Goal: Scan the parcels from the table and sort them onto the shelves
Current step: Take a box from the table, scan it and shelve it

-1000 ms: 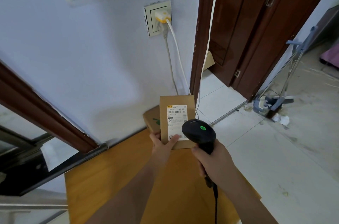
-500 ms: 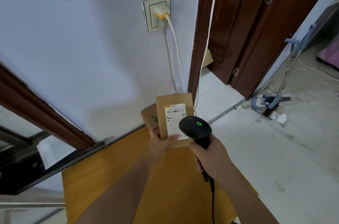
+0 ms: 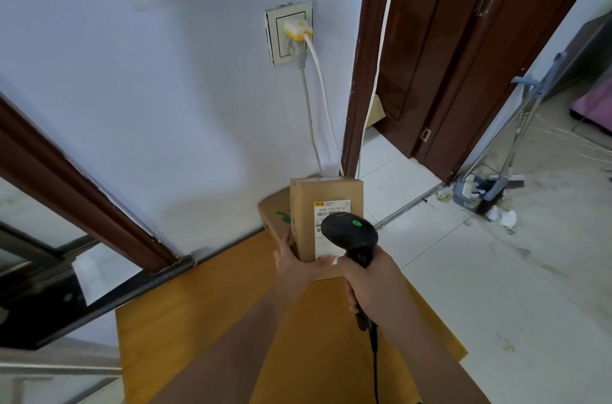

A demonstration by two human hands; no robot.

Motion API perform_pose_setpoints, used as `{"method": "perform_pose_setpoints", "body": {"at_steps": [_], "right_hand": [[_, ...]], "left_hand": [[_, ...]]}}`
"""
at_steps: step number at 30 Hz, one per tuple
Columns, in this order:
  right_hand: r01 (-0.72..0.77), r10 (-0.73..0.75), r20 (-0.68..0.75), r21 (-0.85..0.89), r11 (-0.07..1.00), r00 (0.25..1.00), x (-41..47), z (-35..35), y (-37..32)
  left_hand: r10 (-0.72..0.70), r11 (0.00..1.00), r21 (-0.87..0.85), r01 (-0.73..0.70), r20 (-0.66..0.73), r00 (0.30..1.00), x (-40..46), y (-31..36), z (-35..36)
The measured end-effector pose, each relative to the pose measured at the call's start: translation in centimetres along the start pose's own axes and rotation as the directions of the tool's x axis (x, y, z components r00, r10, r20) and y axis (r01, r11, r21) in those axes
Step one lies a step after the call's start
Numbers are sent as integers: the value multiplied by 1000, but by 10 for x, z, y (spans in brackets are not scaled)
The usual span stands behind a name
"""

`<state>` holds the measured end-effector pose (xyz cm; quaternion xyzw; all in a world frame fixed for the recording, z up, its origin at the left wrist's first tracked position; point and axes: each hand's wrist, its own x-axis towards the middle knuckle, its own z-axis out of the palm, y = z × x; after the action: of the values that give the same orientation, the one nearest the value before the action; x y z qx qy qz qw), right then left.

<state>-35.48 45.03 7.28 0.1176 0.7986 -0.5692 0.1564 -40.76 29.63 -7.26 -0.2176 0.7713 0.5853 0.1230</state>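
A cardboard parcel (image 3: pixel 326 221) is held above the far end of the wooden table (image 3: pixel 198 311), its long axis running away from the person toward the wall and its white label (image 3: pixel 331 228) facing up. The left hand (image 3: pixel 299 262) grips its near end, while the right hand (image 3: pixel 371 284), its grip wrapped around a black scanner (image 3: pixel 351 233), holds the scanner head over the label. Scanning appears under way; shelving is not yet done, no shelves are in view, and a second parcel (image 3: pixel 276 214) waits just behind.
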Motion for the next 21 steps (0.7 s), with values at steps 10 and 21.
{"method": "perform_pose_setpoints", "body": {"at_steps": [10, 21], "right_hand": [[18, -19, -59, -15, 1000, 998, -31, 21, -1], [39, -43, -73, -56, 998, 996, -110, 44, 2]], "left_hand": [[14, 997, -81, -15, -15, 1000, -37, -9, -13], [20, 994, -106, -26, -56, 998, -95, -33, -42]]}}
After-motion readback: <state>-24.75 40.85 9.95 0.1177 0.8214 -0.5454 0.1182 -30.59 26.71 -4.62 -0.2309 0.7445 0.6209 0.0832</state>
